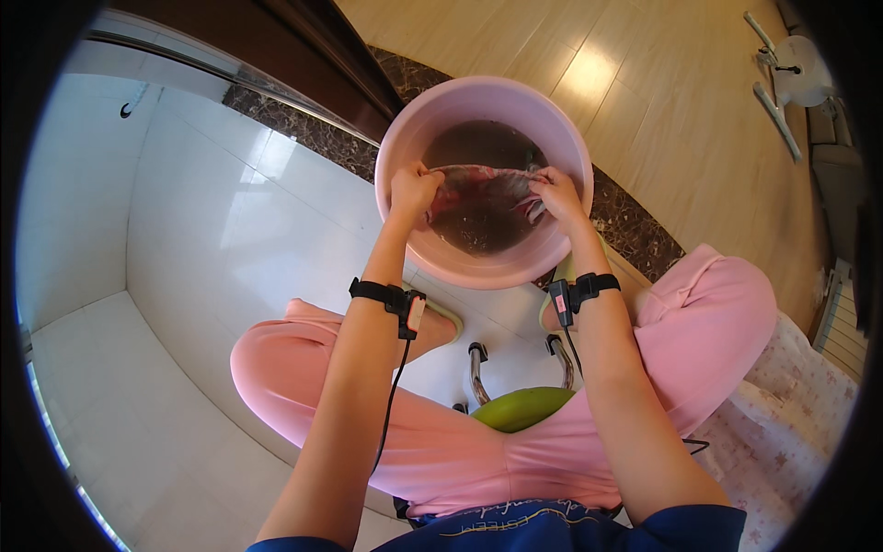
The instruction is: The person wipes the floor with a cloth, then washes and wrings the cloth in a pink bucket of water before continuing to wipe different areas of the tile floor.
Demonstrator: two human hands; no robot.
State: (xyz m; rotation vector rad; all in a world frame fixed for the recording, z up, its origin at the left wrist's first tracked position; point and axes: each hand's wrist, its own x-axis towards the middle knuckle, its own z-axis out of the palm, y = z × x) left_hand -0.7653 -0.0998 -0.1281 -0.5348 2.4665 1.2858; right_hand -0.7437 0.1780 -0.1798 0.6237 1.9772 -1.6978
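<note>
A round pink plastic basin [483, 270] stands on the floor in front of me, holding dark, murky water [483, 231]. Stretched across its inside is a wet red and grey patterned cloth [483, 181], partly in the water. My left hand [414, 192] grips the cloth's left end near the basin's left wall. Its right end is pinched in my right hand [557, 196], near the right wall. The cloth's lower part is hard to make out in the water. Each forearm wears a black strap with a small cabled device.
I sit on a green-seated stool [524, 408] with metal legs, my knees spread either side. A dark wooden door frame [331, 55] rises behind the basin at the left. Beyond the marble threshold [635, 221] lies a wood-look floor [621, 83]. Floral fabric [779, 414] hangs at right.
</note>
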